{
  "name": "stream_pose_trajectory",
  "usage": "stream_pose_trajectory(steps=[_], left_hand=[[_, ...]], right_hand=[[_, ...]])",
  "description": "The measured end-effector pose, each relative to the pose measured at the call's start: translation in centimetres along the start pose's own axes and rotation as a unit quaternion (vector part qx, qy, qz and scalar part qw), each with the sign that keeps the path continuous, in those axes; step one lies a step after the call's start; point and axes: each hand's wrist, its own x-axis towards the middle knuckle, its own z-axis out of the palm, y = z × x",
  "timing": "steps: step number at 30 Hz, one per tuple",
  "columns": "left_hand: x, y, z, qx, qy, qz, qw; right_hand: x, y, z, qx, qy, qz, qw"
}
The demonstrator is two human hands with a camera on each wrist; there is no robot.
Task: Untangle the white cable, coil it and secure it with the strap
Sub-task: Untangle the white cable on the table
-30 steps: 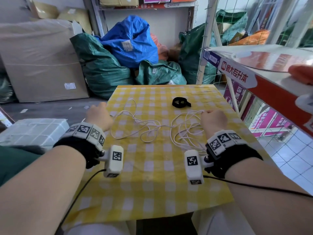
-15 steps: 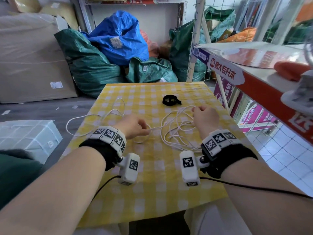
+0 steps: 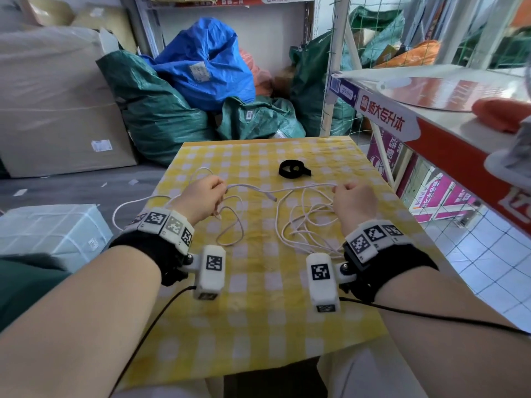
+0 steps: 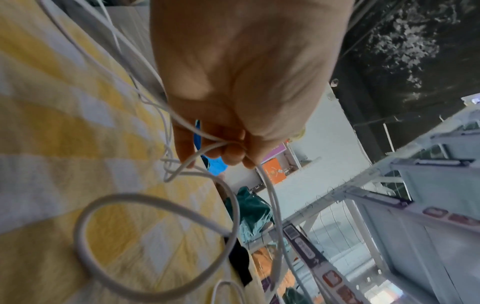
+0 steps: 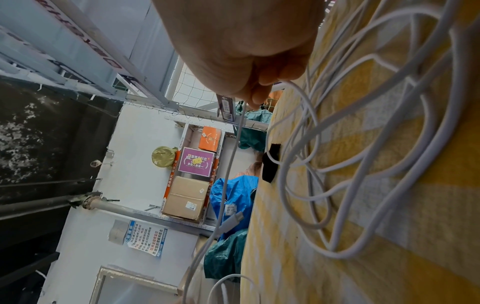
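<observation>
A white cable (image 3: 298,222) is spread in loose, tangled loops over the yellow-and-white checked surface (image 3: 258,297). One stretch of it is held off the surface between the two hands and runs nearly straight from one to the other. The left hand (image 3: 201,196) is curled, and in the left wrist view its fingers (image 4: 231,152) are seen clamped on the cable, with several strands passing through the grip. From that hand, loops drop to the surface and one long loop hangs past the surface's left edge. The right hand (image 3: 355,199) is curled as well; in the right wrist view its fingers (image 5: 259,96) are pinched together on a single strand, which leaves the fingertips and runs away toward the other hand. A heap of overlapping loops lies just beside and under the right hand. A connector (image 3: 271,197) at one cable end is seen between the hands, just below the raised stretch; in the right wrist view it appears lifted off the surface.

A black strap (image 3: 293,169), rolled into a ring with a short tail, lies on the surface beyond the hands, apart from the cable and closer to the right hand.

Behind the surface, blue and green sacks (image 3: 178,96) are piled against a wall, with a cardboard box (image 3: 51,110) at the left. A red-and-white shelf (image 3: 431,122) stands to the right.
</observation>
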Motion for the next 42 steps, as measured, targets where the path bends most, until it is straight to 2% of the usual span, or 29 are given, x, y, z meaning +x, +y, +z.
stream_pose_trajectory(steps=[2, 5, 10, 13, 17, 19, 20, 21, 22, 23, 25, 27, 29, 30, 33, 37, 39, 42], left_hand=[[0.0, -0.4, -0.6, -0.101, -0.020, -0.017, 0.995], [-0.1, -0.5, -1.3, -0.232, -0.030, -0.030, 0.972], [-0.2, 1.2, -1.8, -0.376, 0.050, -0.054, 0.924], [-0.7, 1.8, -2.0, -0.426, -0.002, -0.044, 0.904], [-1.4, 2.4, -2.3, -0.442, -0.084, -0.019, 0.893], [-1.5, 2.5, -2.3, -0.420, -0.105, -0.019, 0.901], [-1.6, 2.5, -2.3, -0.382, -0.114, -0.020, 0.917], [-1.5, 2.3, -2.4, -0.310, -0.118, -0.015, 0.943], [-1.5, 2.1, -2.6, -0.198, -0.118, -0.002, 0.973], [-1.4, 1.9, -2.9, -0.067, -0.115, 0.015, 0.991], [-1.1, 1.5, -3.1, 0.138, -0.082, 0.045, 0.986], [-1.0, 1.4, -3.1, 0.215, -0.014, 0.046, 0.975], [-1.0, 1.3, -3.2, 0.215, 0.040, 0.037, 0.975], [-1.1, 1.3, -3.2, 0.202, 0.044, 0.035, 0.978], [-1.5, 1.7, -3.0, 0.159, 0.014, 0.041, 0.986], [-1.5, 2.2, -2.1, 0.146, -0.022, 0.064, 0.987], [-1.5, 2.6, -1.6, 0.147, -0.040, 0.067, 0.986], [-1.8, 3.4, -0.9, 0.131, -0.058, 0.086, 0.986]], right_hand=[[0.1, 0.1, 0.0, 0.010, 0.000, 0.009, 1.000], [-0.1, 0.0, 0.0, 0.011, -0.008, 0.014, 1.000], [-0.7, -0.5, 0.2, -0.019, -0.065, 0.015, 0.998], [-0.9, -0.5, 0.0, -0.028, -0.075, 0.017, 0.997], [-1.0, -0.7, 0.0, -0.044, -0.110, 0.024, 0.993], [-0.9, -0.6, 0.0, -0.042, -0.102, 0.032, 0.993], [-0.9, -0.4, -0.1, -0.032, -0.082, 0.039, 0.995], [-0.7, -0.3, -0.4, -0.020, -0.056, 0.046, 0.997], [-0.7, -0.2, -0.7, -0.012, -0.032, 0.050, 0.998], [-0.5, -0.1, -1.1, -0.005, -0.013, 0.047, 0.999], [-0.6, -0.3, -1.9, -0.009, 0.009, 0.034, 0.999], [-0.9, -0.5, -2.3, -0.018, 0.018, 0.026, 0.999], [-1.0, -0.5, -2.0, -0.025, 0.017, 0.021, 0.999], [-1.1, -0.5, -1.8, -0.028, 0.014, 0.022, 0.999], [-1.6, -0.9, -1.3, -0.058, -0.026, 0.004, 0.998], [-3.6, -3.4, -0.3, -0.005, -0.096, -0.117, 0.989], [-5.1, -5.1, 0.5, 0.021, -0.175, -0.163, 0.971], [-6.9, -6.4, 1.7, -0.003, -0.318, -0.215, 0.923]])
